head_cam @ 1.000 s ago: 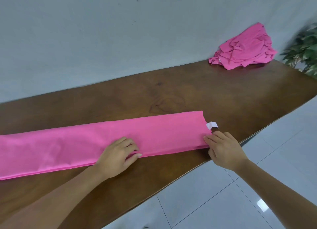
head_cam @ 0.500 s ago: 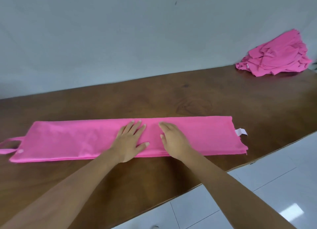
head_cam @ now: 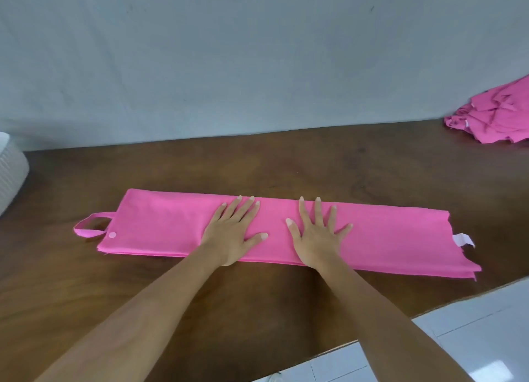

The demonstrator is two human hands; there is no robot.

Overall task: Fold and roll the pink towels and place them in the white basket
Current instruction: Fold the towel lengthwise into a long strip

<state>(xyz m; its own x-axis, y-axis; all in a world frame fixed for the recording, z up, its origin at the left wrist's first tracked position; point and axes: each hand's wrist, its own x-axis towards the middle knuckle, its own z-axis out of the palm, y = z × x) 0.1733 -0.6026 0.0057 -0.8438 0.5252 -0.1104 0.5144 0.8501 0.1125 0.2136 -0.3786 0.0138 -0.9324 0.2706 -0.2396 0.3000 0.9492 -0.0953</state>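
Pink towel (head_cam: 160, 227) lies folded lengthwise on the wooden counter (head_cam: 315, 164). On its middle, the left grip (head_cam: 233, 232) and right grip (head_cam: 317, 235) press flat, fingers spread apart.

Pale grey wall (head_cam: 257, 52), dark wooden table (head_cam: 315, 167) — white tiled floor (head_cam: 472, 338)

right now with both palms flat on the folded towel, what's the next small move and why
Probably sweep both hands apart toward the ends to press the strip flat before rolling. The left hand and right hand lie open side by side at the middle of the pink towel, folded into a long strip, and its layers look uneven at the near right corner.
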